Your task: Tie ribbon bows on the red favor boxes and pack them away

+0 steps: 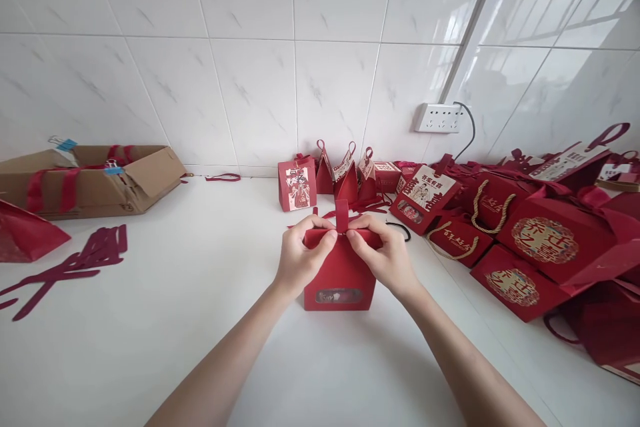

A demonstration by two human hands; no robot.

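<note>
A small red gift box point(339, 277) with a clear window low on its front stands on the white counter point(200, 347). Both hands pinch its top flaps together. My left hand point(300, 257) grips the left side of the top, fingers closed on the flap. From the right, my right hand point(383, 253) pinches the other flap beside the upright red tab point(342, 213) that sticks up between the thumbs.
Finished red boxes point(298, 183) stand against the tiled wall behind. A heap of larger red gift boxes and bags point(545, 240) fills the right side. A cardboard box point(95, 177) and loose red paper strips point(85, 257) lie at the left. A wall socket point(439, 117) is above.
</note>
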